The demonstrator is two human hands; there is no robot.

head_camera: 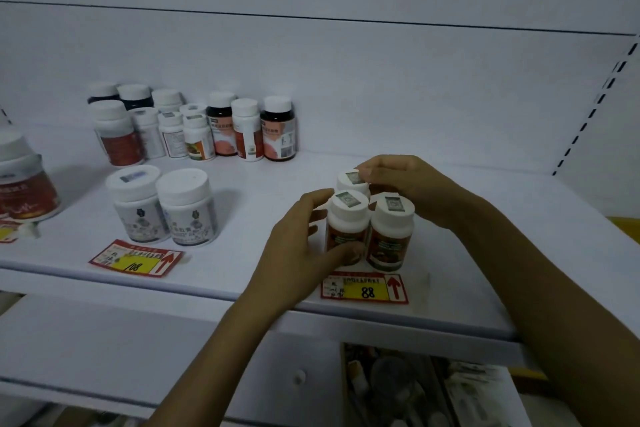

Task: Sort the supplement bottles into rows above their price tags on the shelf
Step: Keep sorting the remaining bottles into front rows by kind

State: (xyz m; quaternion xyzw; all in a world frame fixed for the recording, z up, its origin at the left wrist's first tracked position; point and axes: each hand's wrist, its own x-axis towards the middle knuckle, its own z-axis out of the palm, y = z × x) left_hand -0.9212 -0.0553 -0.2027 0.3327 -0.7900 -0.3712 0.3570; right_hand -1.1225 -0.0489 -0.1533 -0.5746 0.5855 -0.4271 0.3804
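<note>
Three white-capped bottles with red-brown labels, clustered upright between the two hands, just behind the price tag marked 88 (365, 289) near the front edge of the shelf (450, 295). Front-left bottle (346, 229) gripped by the left hand (298, 239), thumb across the label, fingers curled behind. Rear bottle (351, 180) pinched at its cap by the curled fingers of the right hand (405, 184). Front-right bottle (391, 232) just beside the gripped one, near the right wrist, free of both hands. Well left of the left hand, two white bottles (136, 208) side by side behind a price tag marked 108 (136, 258). Farther back, a mixed group of bottles (194, 128) by the back wall. Far left, a large jar (24, 180), partly cut off.
</note>
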